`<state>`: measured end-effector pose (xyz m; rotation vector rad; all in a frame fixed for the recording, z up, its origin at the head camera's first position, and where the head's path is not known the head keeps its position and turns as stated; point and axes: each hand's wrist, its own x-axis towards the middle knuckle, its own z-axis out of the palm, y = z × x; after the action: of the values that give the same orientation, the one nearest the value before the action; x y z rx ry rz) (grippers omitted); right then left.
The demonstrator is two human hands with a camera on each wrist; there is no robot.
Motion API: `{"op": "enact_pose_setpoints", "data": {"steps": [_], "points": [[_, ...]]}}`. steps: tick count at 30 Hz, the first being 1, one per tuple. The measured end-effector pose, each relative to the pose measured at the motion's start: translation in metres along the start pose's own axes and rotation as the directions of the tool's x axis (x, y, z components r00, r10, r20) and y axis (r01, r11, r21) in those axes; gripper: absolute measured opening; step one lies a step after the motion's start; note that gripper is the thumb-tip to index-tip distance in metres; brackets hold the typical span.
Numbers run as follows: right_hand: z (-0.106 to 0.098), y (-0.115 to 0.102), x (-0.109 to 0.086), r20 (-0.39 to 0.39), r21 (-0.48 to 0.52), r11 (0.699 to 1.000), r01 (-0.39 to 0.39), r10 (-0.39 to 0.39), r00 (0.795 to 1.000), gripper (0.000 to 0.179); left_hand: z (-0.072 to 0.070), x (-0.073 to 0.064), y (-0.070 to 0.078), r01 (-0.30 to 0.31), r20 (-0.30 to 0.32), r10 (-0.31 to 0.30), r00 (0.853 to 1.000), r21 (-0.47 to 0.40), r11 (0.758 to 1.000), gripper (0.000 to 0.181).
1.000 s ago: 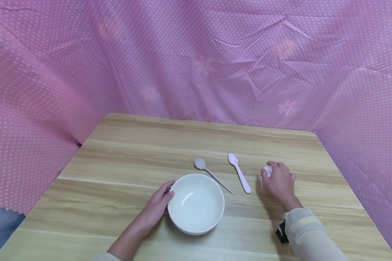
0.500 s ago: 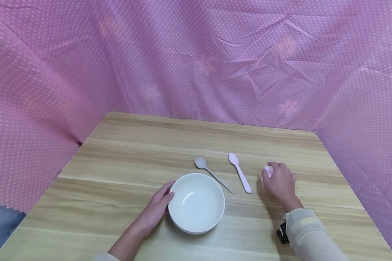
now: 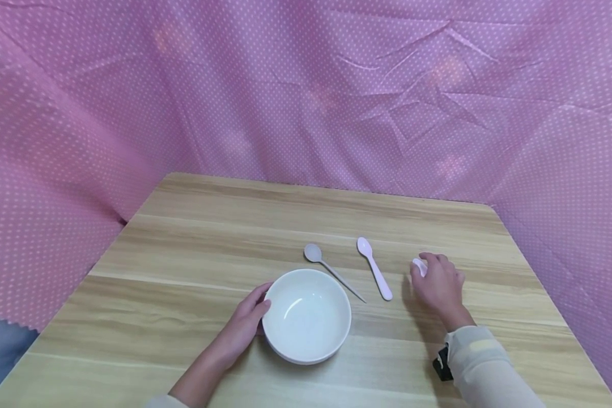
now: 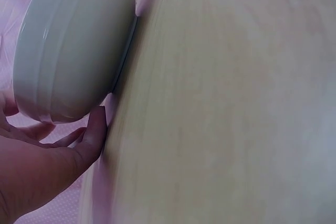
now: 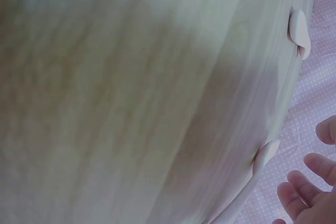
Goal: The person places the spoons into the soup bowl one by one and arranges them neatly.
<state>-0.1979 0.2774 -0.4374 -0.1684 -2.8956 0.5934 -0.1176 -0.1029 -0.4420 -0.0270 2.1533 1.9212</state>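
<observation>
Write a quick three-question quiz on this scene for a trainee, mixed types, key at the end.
1. Fill in the blank: the left hand touches the ____.
2. Of the two spoons seen whole in the head view, which lies nearer the right hand: the grey spoon or the pink spoon?
3. True or false: the right hand is holding the grey spoon.

Key:
1. White bowl.
2. The pink spoon.
3. False; the grey spoon lies on the table, out of both hands.
</observation>
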Motion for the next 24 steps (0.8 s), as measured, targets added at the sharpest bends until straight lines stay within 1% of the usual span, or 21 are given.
{"op": "enact_pose_setpoints", "data": {"steps": [7,16,24], "points": [[-0.001,0.002,0.000,0.010,-0.003,1.000,-0.005,0.005,1.000,0.044,0.000,0.000,-0.002,0.013,-0.003,-0.013,1.000,0.002,1.000,0.043],[-0.004,0.006,-0.001,0.033,0.000,1.000,-0.022,0.022,0.999,0.047,-0.002,0.002,-0.004,0.014,0.003,-0.014,1.000,0.004,1.000,0.043],[-0.006,0.015,-0.003,0.018,0.004,1.000,-0.008,0.008,1.000,0.046,-0.001,0.003,-0.004,0.024,-0.002,-0.024,1.000,0.012,1.000,0.042]]}}
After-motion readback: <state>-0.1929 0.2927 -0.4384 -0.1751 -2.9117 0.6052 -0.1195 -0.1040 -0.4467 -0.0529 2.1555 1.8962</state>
